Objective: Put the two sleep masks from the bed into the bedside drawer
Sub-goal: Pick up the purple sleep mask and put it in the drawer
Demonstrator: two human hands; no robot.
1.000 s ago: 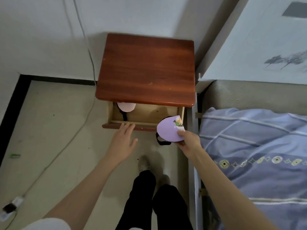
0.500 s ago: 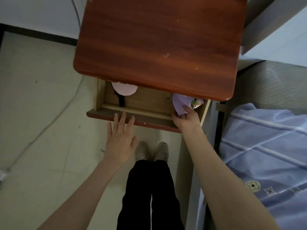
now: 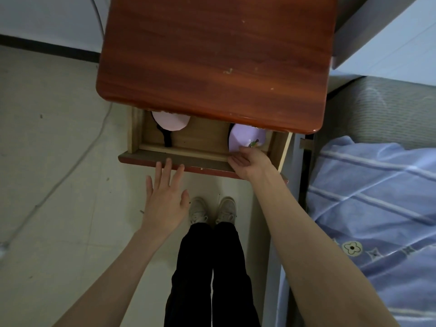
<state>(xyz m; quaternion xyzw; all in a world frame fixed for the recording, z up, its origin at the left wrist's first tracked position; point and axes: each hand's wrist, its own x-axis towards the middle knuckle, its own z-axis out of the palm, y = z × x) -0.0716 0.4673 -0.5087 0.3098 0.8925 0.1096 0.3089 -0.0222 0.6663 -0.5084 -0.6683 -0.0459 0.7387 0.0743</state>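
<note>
The bedside drawer [image 3: 184,159] stands pulled out under the reddish wooden nightstand top [image 3: 212,55]. A pink sleep mask [image 3: 170,122] with a black strap lies at the drawer's back left, half hidden under the top. A purple sleep mask [image 3: 244,138] with a small decoration lies in the right side of the drawer. My right hand [image 3: 250,160] rests over the drawer's front right corner, fingers flat and touching the purple mask's near edge. My left hand [image 3: 165,197] hovers spread, its fingertips at the drawer front.
The bed with a blue striped quilt [image 3: 377,197] runs along the right, close to the nightstand. A thin cable [image 3: 70,166] trails over the pale floor on the left. My shoes [image 3: 212,210] stand just below the drawer.
My right hand carried the purple mask from beside the bed into the drawer's right side, and its fingers have flattened out. The view moved closer over the nightstand. My left hand stayed by the drawer front.
</note>
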